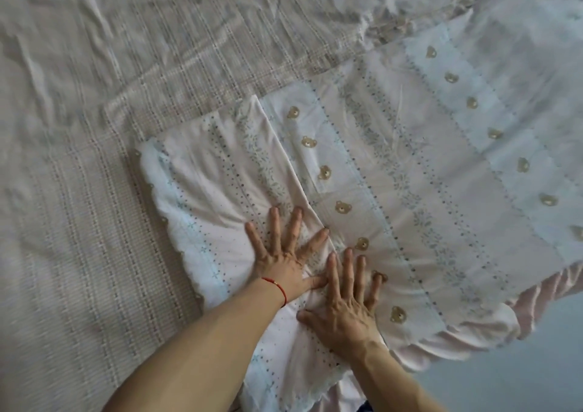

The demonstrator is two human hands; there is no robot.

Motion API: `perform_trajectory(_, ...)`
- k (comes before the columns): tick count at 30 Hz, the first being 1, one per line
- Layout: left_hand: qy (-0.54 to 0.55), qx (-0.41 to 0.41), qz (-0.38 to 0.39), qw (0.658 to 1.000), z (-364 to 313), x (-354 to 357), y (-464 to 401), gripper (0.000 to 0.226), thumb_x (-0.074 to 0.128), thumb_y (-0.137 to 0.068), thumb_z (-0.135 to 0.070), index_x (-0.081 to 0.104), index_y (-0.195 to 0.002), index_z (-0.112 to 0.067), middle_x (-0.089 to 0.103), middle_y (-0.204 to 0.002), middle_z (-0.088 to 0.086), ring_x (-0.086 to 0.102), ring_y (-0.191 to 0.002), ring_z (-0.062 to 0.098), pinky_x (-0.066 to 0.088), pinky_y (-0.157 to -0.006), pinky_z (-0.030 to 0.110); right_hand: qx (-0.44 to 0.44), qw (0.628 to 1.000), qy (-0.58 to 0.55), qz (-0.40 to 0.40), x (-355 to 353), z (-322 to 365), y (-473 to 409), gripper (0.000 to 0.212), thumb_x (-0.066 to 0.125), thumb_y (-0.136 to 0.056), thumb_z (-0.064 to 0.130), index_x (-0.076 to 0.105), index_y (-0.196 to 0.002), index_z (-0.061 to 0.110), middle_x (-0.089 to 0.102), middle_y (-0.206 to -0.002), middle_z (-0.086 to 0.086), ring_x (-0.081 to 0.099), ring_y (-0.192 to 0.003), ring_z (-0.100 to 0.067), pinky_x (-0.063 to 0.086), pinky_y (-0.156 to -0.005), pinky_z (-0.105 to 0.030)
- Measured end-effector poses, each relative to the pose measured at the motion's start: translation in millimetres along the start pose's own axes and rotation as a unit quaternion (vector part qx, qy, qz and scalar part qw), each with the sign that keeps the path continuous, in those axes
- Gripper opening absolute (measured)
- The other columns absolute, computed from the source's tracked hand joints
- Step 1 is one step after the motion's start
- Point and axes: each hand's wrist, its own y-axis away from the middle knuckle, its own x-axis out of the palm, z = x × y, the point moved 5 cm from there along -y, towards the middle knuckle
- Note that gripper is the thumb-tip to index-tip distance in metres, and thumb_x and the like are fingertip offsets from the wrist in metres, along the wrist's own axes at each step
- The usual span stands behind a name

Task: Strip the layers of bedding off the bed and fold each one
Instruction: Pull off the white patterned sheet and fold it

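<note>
Left hand (285, 254), fingers splayed and straight, pressed flat on the pale pink patterned bedsheet with teddy-bear motifs and white scalloped lace trim (394, 172). Thin red string bracelet (277, 287) round the left wrist. Right hand (344, 301) just beside, likewise flat with fingers spread, its fingertips close to the left thumb; nothing gripped by either. Under the left palm, a folded-over flap of the sheet, lace edge to the left, fold line running diagonally upward between the hands. Sheet spread across the bed toward the right, its near edge drooping off the side. Beneath and to the left, a beige checked woven bedcover (132, 74), creased.
</note>
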Motion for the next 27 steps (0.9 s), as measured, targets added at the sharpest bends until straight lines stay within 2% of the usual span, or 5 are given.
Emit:
perform_trajectory(6,0.059,0.000,-0.046,0.997,3,-8,8,0.100,0.033,-0.080,-0.090,-0.030,-0.147,-0.052,-0.045,-0.156,-0.006,-0.043,-0.142,0.037,-0.013,-0.108,0.077,-0.018,1.000,0.001,-0.012,7,-3,2,0.127,0.051,-0.072,0.086,-0.002,-0.165,0.017,-0.012,-0.172,-0.011,-0.014,-0.157,-0.039,-0.011,-0.120,-0.064)
perform_trajectory(10,0.209,-0.125,-0.208,0.947,52,-14,43,0.080,0.049,-0.098,-0.055,0.003,-0.161,-0.039,-0.003,-0.170,-0.001,-0.006,-0.156,0.030,0.002,-0.122,0.060,-0.058,0.998,-0.011,-0.009,-2,-2,5,0.123,0.045,-0.079,0.085,-0.013,-0.162,0.016,-0.028,-0.167,-0.012,-0.029,-0.152,-0.038,-0.013,-0.120,-0.066)
perform_trajectory(15,0.350,-0.475,-0.231,0.774,125,16,106,0.060,0.057,-0.098,-0.038,0.044,-0.144,-0.003,0.051,-0.138,0.027,0.048,-0.125,0.044,0.044,-0.103,0.050,-0.095,0.995,-0.032,0.024,-15,-5,14,0.119,0.035,-0.084,0.086,-0.026,-0.157,0.015,-0.043,-0.160,-0.012,-0.042,-0.146,-0.037,-0.022,-0.117,-0.065)
perform_trajectory(20,0.622,-0.471,-0.200,0.593,143,13,109,0.039,0.073,-0.092,-0.030,0.064,-0.118,-0.003,0.069,-0.114,0.019,0.067,-0.100,0.035,0.055,-0.091,0.050,-0.136,0.989,-0.014,0.063,-31,-20,20,0.100,0.028,-0.094,0.073,-0.037,-0.153,0.025,-0.053,-0.154,-0.006,-0.050,-0.140,-0.034,-0.023,-0.119,-0.059)
perform_trajectory(27,0.647,-0.278,-0.174,0.689,110,-86,108,0.049,0.072,-0.090,-0.009,0.053,-0.134,-0.019,0.066,-0.124,0.009,0.066,-0.106,0.033,0.057,-0.077,0.052,-0.148,0.985,-0.066,0.060,-81,-7,25,0.077,0.039,-0.096,0.062,0.010,-0.162,0.034,-0.019,-0.171,-0.001,-0.017,-0.157,-0.029,-0.006,-0.124,-0.055)
